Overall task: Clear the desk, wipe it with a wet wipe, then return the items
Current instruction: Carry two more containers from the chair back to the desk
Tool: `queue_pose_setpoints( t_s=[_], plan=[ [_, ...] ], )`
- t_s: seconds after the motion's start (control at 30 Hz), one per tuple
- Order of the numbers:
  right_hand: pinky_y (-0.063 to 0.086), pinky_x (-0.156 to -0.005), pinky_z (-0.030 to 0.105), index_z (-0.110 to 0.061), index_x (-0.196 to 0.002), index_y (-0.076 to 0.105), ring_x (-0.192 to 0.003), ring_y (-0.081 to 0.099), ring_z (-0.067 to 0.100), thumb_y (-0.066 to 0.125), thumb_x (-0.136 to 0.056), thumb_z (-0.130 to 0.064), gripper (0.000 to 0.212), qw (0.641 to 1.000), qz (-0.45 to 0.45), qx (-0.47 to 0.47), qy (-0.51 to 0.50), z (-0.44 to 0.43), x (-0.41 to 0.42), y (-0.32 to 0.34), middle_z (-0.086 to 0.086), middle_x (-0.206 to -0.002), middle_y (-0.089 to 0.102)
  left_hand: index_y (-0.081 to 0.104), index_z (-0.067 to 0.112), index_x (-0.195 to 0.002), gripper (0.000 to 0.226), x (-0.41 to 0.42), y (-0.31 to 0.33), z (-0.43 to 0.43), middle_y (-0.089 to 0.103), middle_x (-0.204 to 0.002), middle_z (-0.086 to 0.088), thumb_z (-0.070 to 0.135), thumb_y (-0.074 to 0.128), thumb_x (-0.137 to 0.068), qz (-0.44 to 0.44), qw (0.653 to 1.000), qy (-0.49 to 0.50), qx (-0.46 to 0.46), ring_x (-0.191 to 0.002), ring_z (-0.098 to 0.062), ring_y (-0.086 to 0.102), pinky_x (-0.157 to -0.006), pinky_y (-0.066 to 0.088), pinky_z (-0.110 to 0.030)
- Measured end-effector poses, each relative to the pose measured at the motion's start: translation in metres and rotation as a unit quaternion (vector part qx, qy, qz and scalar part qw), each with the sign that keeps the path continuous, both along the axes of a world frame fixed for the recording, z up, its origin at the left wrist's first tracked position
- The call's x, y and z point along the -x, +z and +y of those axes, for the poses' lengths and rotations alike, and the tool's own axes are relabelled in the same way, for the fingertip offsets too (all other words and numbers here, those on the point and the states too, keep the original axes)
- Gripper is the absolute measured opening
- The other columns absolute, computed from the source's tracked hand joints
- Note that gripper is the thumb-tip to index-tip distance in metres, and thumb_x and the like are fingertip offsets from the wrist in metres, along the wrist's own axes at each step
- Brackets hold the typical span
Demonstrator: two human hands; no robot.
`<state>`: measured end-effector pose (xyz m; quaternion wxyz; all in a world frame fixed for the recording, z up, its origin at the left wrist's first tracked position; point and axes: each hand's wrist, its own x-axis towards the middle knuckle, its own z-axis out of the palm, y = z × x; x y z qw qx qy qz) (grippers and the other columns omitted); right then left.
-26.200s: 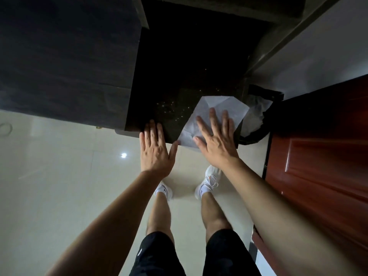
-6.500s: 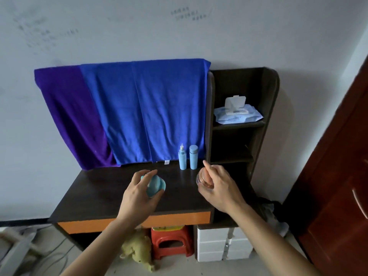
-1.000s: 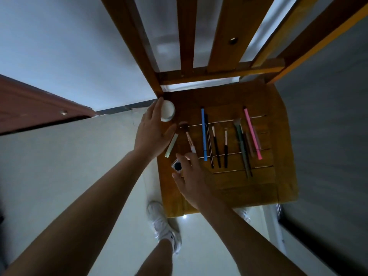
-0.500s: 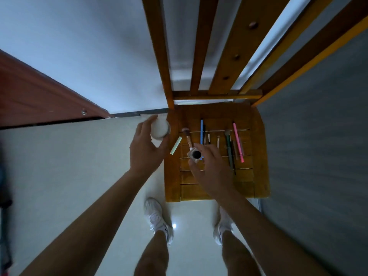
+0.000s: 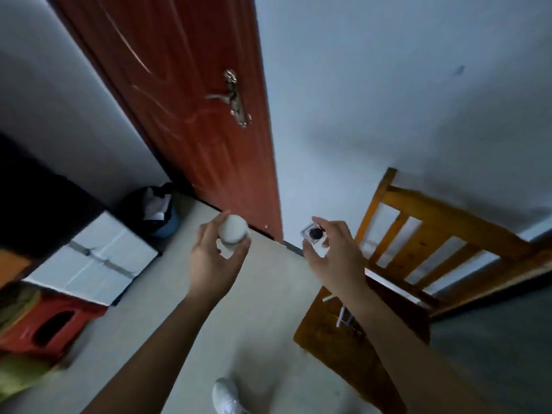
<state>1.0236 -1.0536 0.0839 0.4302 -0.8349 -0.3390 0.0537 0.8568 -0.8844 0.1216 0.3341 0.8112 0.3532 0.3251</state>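
Note:
My left hand grips a small white round-topped jar, held up over the pale floor. My right hand pinches a small clear square bottle with a black cap at about the same height. Both hands are in front of me, between the red door and the wooden chair. On the chair seat, below my right forearm, a few slim items show; the others are hidden by my arm. A dark corner of the desk shows at the left edge.
A red door with a metal handle stands ahead. A dark bin with a bag sits by the wall. White drawer boxes, a red stool and something yellow-green lie at the left. My white shoe is on the floor.
Both hands have lifted the white jar and the small bottle off the chair seat. The view has swung left, away from the chair towards the door and the desk side.

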Motion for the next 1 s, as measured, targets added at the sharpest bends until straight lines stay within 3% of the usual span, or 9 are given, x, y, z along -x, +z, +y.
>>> queue_pose_setpoints(
  t_s=[0.13,0.27,0.4,0.47,0.57,0.7,0.83,1.0],
  plan=[
    [0.049,-0.07,0.024,-0.032,-0.13,0.057,-0.087,0.059,0.004,0.067,-0.083,-0.04,0.049,0.992,-0.055,-0.048,0.102,0.079,0.052,0.062,-0.014,-0.109,0.055,0.055,0.027,-0.134,0.058,0.091,0.051,0.038,0.056,-0.117,0.006,0.035,0.078,-0.082,-0.027,0.995,0.089,-0.025,-0.097,-0.013,0.06,-0.081,0.053,-0.033],
    [0.051,-0.077,0.026,-0.029,-0.125,0.063,-0.091,0.063,0.009,0.076,-0.079,-0.031,0.048,0.974,-0.093,-0.102,0.179,0.175,0.139,0.101,-0.01,-0.104,0.061,0.054,0.027,-0.137,0.059,0.2,0.082,0.087,0.054,-0.117,0.009,0.034,0.078,-0.083,-0.046,0.985,0.158,-0.053,-0.104,-0.012,0.057,-0.083,0.053,-0.037],
    [0.045,-0.078,0.017,-0.027,-0.123,0.064,-0.088,0.061,0.008,0.072,-0.078,-0.034,0.046,0.947,-0.109,-0.126,0.273,0.277,0.253,0.122,-0.01,-0.102,0.061,0.05,0.033,-0.137,0.061,0.326,0.097,0.138,0.052,-0.112,0.014,0.044,0.074,-0.083,-0.039,0.965,0.242,-0.096,-0.098,-0.008,0.056,-0.077,0.047,-0.025],
    [0.05,-0.078,0.024,-0.028,-0.122,0.064,-0.086,0.061,0.009,0.075,-0.078,-0.032,0.045,0.936,-0.101,-0.12,0.316,0.316,0.306,0.13,-0.011,-0.103,0.06,0.049,0.036,-0.136,0.06,0.38,0.1,0.158,0.051,-0.11,0.017,0.048,0.073,-0.082,-0.023,0.954,0.28,-0.106,-0.096,-0.003,0.054,-0.075,0.044,-0.02],
    [0.053,-0.077,0.032,-0.028,-0.124,0.065,-0.085,0.062,0.01,0.075,-0.08,-0.033,0.045,0.91,-0.106,-0.109,0.387,0.365,0.379,0.136,-0.011,-0.105,0.059,0.048,0.037,-0.138,0.063,0.45,0.103,0.187,0.053,-0.113,0.016,0.048,0.074,-0.082,-0.017,0.936,0.334,-0.105,-0.1,-0.003,0.055,-0.077,0.046,-0.024],
    [0.046,-0.071,0.024,-0.031,-0.123,0.064,-0.077,0.053,0.001,0.075,-0.08,-0.035,0.045,0.888,-0.124,-0.096,0.432,0.422,0.44,0.132,-0.017,-0.102,0.055,0.047,0.04,-0.138,0.065,0.509,0.096,0.224,0.053,-0.114,0.018,0.049,0.075,-0.08,-0.022,0.917,0.387,-0.095,-0.101,-0.003,0.055,-0.078,0.044,-0.019],
    [0.052,-0.074,0.029,-0.03,-0.122,0.064,-0.083,0.057,0.002,0.074,-0.082,-0.033,0.041,0.871,-0.092,-0.094,0.473,0.481,0.477,0.116,-0.019,-0.101,0.052,0.046,0.042,-0.138,0.065,0.544,0.08,0.269,0.051,-0.11,0.024,0.047,0.076,-0.08,-0.026,0.903,0.422,-0.076,-0.098,-0.003,0.058,-0.077,0.048,-0.021],
    [0.039,-0.066,0.007,-0.032,-0.125,0.062,-0.082,0.055,0.0,0.071,-0.083,-0.042,0.045,0.856,-0.089,-0.078,0.504,0.588,0.507,0.095,-0.02,-0.106,0.053,0.047,0.044,-0.136,0.063,0.568,0.063,0.36,0.051,-0.112,0.024,0.046,0.076,-0.08,-0.017,0.894,0.444,-0.063,-0.095,-0.006,0.059,-0.073,0.05,-0.026]
  ],
)
